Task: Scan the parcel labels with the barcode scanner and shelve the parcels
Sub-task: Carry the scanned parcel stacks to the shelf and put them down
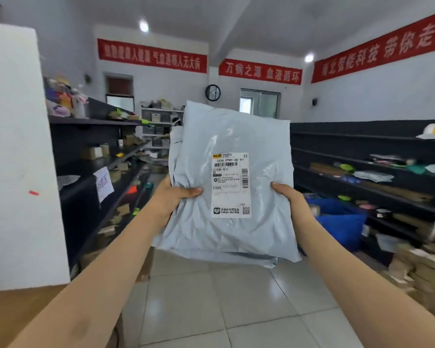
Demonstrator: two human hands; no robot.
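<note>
We hold the grey parcel (226,187) upright, left hand (172,199) and right hand (293,200) gripping its sides, label (230,184) facing us for reading; no scanner visible.

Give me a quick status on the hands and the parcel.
Left hand and right hand both grip grey parcel. Label faces camera. No scanner in view.

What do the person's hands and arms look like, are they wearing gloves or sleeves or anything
Both are bare. The left hand and right hand have no gloves, and no rings show on the visible fingers. Both forearms are uncovered down to the picture's lower edge, with no sleeves, watch or wristband in view.
</note>
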